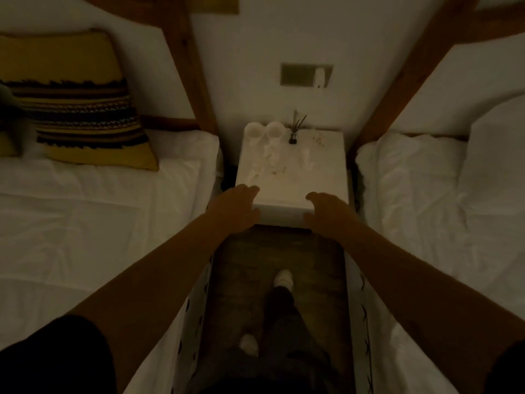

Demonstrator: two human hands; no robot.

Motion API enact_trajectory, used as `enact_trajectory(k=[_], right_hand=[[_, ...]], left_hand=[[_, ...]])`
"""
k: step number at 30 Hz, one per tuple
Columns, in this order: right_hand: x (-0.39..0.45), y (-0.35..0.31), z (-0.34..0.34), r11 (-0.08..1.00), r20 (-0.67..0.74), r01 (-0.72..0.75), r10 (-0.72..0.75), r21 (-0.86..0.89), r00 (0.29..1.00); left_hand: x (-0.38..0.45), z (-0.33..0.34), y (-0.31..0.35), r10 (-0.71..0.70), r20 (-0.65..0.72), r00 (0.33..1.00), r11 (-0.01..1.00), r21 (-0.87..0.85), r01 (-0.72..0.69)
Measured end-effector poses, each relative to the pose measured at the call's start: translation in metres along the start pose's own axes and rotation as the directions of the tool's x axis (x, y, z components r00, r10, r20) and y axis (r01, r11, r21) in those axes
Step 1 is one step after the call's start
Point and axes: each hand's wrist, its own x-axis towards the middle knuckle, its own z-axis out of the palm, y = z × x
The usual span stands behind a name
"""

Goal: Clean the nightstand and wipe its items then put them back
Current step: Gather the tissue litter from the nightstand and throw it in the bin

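On nightstand (292,177): two cups (264,133), one diffuser (294,132).

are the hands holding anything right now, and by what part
Nothing is held. The left hand and right hand are at the near corners of the nightstand, fingers relaxed.

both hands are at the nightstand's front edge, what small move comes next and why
Probably reach the left hand forward to lift the nearer white cup off the nightstand. Both hands hold nothing, the right hand included, and the top still carries two cups, a reed diffuser and crumpled scraps, so it likely needs clearing before wiping.
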Motion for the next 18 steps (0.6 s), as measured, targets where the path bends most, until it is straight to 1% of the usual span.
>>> enact_trajectory(k=[2, 5, 9, 15, 18], right_hand=[[0.056, 0.017, 0.009, 1.000, 0.061, -0.013, 0.013, -0.005, 0.998], [0.120, 0.041, 0.020, 0.999, 0.074, -0.049, 0.049, 0.004, 0.996], [0.187, 0.069, 0.038, 0.996, 0.082, -0.088, 0.086, 0.020, 0.993], [0.268, 0.095, 0.070, 0.989, 0.124, -0.143, 0.140, 0.022, 0.982], [0.303, 0.099, 0.087, 0.985, 0.100, -0.172, 0.171, 0.004, 0.980]], left_hand=[[0.048, 0.012, -0.013, -0.041, 0.042, 0.998, 0.999, -0.024, 0.043], [0.108, 0.032, -0.027, -0.089, 0.035, 0.995, 0.995, -0.044, 0.090], [0.177, 0.058, -0.042, -0.093, 0.053, 0.994, 0.992, -0.084, 0.097], [0.258, 0.093, -0.071, -0.124, 0.097, 0.987, 0.992, -0.026, 0.127], [0.285, 0.116, -0.089, -0.160, 0.065, 0.985, 0.986, 0.051, 0.157]])
